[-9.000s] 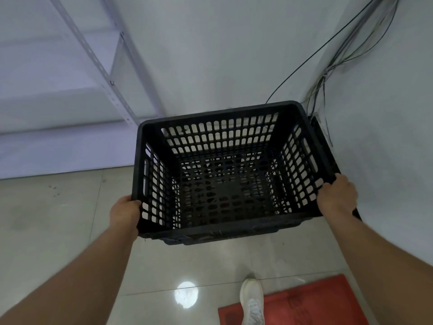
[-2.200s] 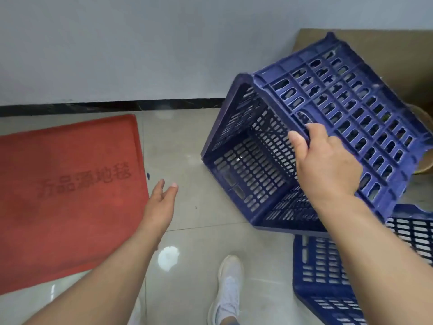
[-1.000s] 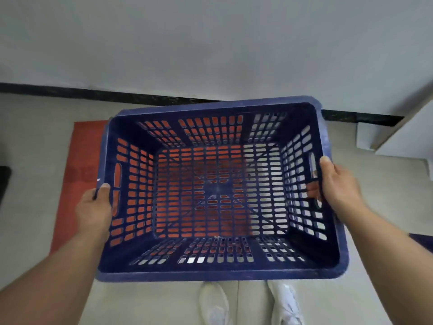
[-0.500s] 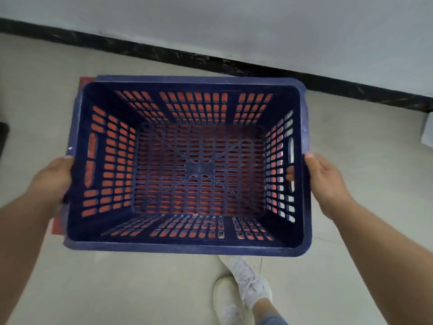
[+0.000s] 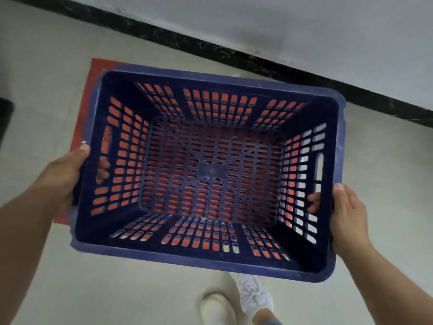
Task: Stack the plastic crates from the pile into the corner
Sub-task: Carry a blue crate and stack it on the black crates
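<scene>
Overhead: slotted blue plastic crate [image 5: 210,174], rectangular, gripped at both short ends, left hand [image 5: 63,174] and right hand [image 5: 346,214] fingers curled through handle slots. Below, red mat [image 5: 87,109] on pale tiled floor [image 5: 42,90]; white shoes [image 5: 254,294] near.

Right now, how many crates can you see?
1. The blue crate is held in the air between the left hand and right hand, above the red mat. Others may be out of view.

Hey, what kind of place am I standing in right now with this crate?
Probably a plain indoor utility or storage room: pale tiled floor, bare white wall with black skirting, and a red mat under the blue crate you hold.
</scene>
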Action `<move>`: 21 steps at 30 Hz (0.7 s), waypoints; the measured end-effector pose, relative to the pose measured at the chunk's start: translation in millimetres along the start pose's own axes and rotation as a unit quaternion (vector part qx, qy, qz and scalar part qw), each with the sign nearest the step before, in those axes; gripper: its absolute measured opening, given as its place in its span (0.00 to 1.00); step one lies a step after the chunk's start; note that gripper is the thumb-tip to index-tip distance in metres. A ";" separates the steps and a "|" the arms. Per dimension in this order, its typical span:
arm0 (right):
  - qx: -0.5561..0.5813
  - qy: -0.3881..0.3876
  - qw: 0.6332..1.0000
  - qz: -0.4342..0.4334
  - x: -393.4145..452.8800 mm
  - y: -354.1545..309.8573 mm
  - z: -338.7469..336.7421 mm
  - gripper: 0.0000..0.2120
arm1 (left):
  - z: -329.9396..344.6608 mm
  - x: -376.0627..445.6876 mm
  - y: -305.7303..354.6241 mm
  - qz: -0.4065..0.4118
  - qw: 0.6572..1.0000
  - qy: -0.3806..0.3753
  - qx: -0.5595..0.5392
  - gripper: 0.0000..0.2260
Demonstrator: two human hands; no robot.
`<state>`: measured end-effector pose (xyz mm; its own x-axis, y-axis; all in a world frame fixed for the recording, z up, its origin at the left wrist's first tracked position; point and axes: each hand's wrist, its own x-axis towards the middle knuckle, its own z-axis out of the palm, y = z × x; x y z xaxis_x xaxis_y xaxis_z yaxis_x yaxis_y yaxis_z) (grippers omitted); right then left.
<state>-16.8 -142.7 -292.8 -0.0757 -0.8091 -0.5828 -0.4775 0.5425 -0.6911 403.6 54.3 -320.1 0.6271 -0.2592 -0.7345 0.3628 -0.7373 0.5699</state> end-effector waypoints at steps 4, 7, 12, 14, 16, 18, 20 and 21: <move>-0.004 0.005 1.000 0.001 -3.3 -26.1 -4.0 0.17 | 0.6 -12.0 11.6 0.015 0.998 0.023 -0.053 0.16; -0.021 -0.005 1.000 -0.023 -8.9 -51.8 -8.3 0.17 | -12.1 -38.3 10.7 0.007 0.996 0.036 -0.085 0.15; -0.061 -0.048 0.995 -0.066 -34.3 -107.4 -10.2 0.19 | -58.0 -101.6 6.8 -0.018 0.986 0.083 -0.142 0.17; -0.069 -0.073 0.992 -0.078 -50.4 -136.2 -8.5 0.18 | -78.3 -132.6 14.4 -0.026 0.979 0.105 -0.171 0.17; -0.070 -0.095 0.989 -0.094 -70.6 -167.6 -8.0 0.18 | -98.8 -167.3 23.5 -0.033 0.972 0.129 -0.195 0.17; -0.075 -0.121 0.983 -0.115 -92.6 -200.1 -9.3 0.18 | -120.6 -204.1 33.0 -0.034 0.963 0.153 -0.217 0.16; -0.093 -0.139 0.976 -0.136 -118.8 -235.5 -12.8 0.18 | -142.3 -243.3 45.6 -0.033 0.954 0.171 -0.244 0.15; -0.107 -0.148 0.972 -0.145 -131.0 -252.1 -15.5 0.18 | -152.0 -264.3 53.0 -0.034 0.950 0.178 -0.256 0.14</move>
<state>99.9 -177.0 -35.6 0.3289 -0.8038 -0.4958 -0.6151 0.2160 -0.7583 361.9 178.5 -39.7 0.7498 0.0725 -0.6577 0.6418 -0.3215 0.6962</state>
